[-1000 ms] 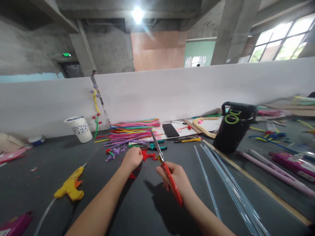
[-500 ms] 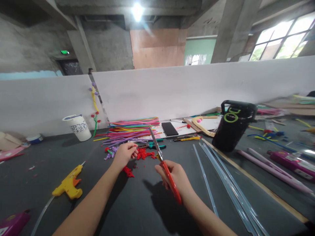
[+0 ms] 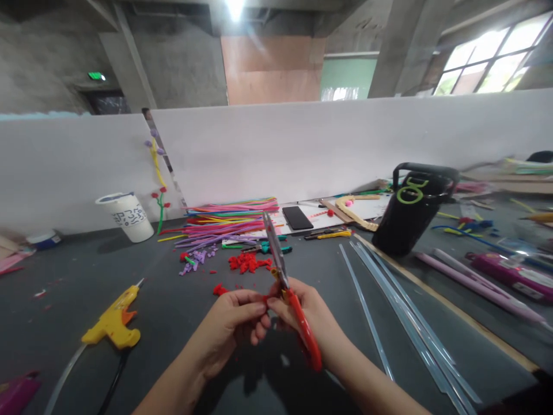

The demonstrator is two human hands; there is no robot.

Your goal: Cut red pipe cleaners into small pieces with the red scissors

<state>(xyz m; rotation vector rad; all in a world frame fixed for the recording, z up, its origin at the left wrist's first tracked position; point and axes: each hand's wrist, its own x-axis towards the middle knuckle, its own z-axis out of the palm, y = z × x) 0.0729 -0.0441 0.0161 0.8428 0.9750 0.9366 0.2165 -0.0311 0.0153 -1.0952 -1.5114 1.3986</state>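
My right hand is closed around the red handles of a pair of scissors, whose blades point up and away. Its thumb meets the fingertips of my left hand, which pinch a small red piece, mostly hidden between the fingers. Just beyond the hands lies a pile of red pieces, with another red clump nearer my left hand. Purple pieces are scattered to the left of that pile. Teal-handled pliers rest behind the scissors' blades.
Coloured pipe cleaners are heaped at the back beside a phone. A yellow glue gun lies left, below a white cup. Clear glue sticks and a black bottle occupy the right side.
My left hand has come back from the red pile toward me and now meets my right hand at the small red piece. The scissors stay in my right hand.
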